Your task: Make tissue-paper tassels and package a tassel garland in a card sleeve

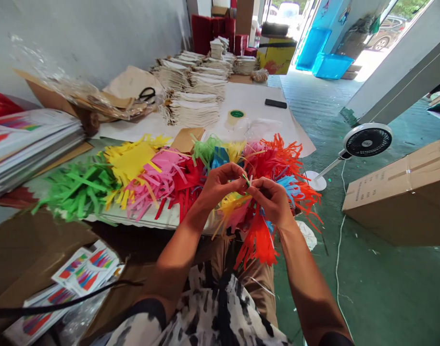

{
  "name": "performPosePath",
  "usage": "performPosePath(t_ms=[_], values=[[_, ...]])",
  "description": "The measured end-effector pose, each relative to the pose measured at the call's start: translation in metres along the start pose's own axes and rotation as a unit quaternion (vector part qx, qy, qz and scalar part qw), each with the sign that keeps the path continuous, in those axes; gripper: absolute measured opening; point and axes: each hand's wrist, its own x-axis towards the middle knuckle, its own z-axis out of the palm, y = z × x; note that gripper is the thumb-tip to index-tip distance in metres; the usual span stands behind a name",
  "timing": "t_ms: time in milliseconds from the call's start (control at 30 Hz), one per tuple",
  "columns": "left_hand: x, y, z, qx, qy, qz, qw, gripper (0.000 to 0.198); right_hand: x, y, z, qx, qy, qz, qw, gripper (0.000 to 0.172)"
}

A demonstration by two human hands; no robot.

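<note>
My left hand (221,185) and my right hand (272,199) meet in front of me, fingers pinched together on a bundle of coloured paper fringe (257,238). Orange, yellow, pink and blue strips hang down from the pinch over my lap. A thin white and green bit shows between my fingertips. Behind my hands, piles of cut paper fringe lie along the table edge: green (79,187), yellow (131,161), pink (160,182), red (185,185) and orange (282,158).
Stacks of pale paper bags (194,108) fill the far table, with scissors (146,93), a tape roll (236,115) and a black phone (276,103). Printed sheets (21,137) lie at left, more below (84,269). A floor fan (366,142) and cardboard box (403,192) stand right.
</note>
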Motion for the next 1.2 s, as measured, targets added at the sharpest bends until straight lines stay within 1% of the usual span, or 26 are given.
performPosePath(t_ms=[167,267,367,500,633,767,900,967,1067,1133,1200], values=[[-0.002,0.000,0.000,0.037,-0.007,-0.006,0.999,0.019,-0.001,0.004,0.000,0.005,-0.002,0.010,1.000,0.039],[-0.001,0.002,-0.002,0.050,-0.017,0.009,0.999,0.014,-0.002,0.003,0.000,0.006,-0.003,0.018,1.000,0.040],[0.001,0.003,-0.004,0.045,-0.018,0.037,0.998,0.009,-0.003,0.000,-0.001,-0.017,-0.015,0.024,0.999,0.039],[0.001,0.002,-0.002,0.037,-0.013,0.061,0.997,0.009,-0.003,-0.003,-0.001,-0.032,-0.027,0.033,0.999,0.039],[0.001,0.001,0.001,0.021,0.001,0.068,0.997,0.010,-0.003,-0.003,0.000,-0.039,-0.025,0.029,0.999,0.039],[0.000,0.002,0.003,0.024,-0.008,0.070,0.997,0.008,-0.003,-0.003,0.002,-0.025,-0.008,0.021,0.999,0.040],[-0.003,0.004,0.005,0.040,-0.021,0.061,0.997,0.010,-0.002,-0.003,0.002,0.016,-0.019,0.023,0.999,0.040],[-0.004,0.006,0.007,0.027,-0.015,0.051,0.998,0.015,-0.002,-0.002,0.002,0.024,-0.027,0.023,0.999,0.040],[-0.004,0.008,0.008,0.025,-0.005,0.045,0.999,0.018,-0.003,-0.002,0.002,0.003,-0.023,0.024,0.999,0.042],[-0.004,0.008,0.009,0.061,0.000,0.045,0.997,0.013,-0.004,-0.003,0.002,-0.016,-0.018,0.017,1.000,0.042],[-0.004,0.006,0.011,0.106,0.025,0.052,0.993,0.010,-0.005,-0.003,0.004,-0.033,-0.013,0.003,0.999,0.040]])
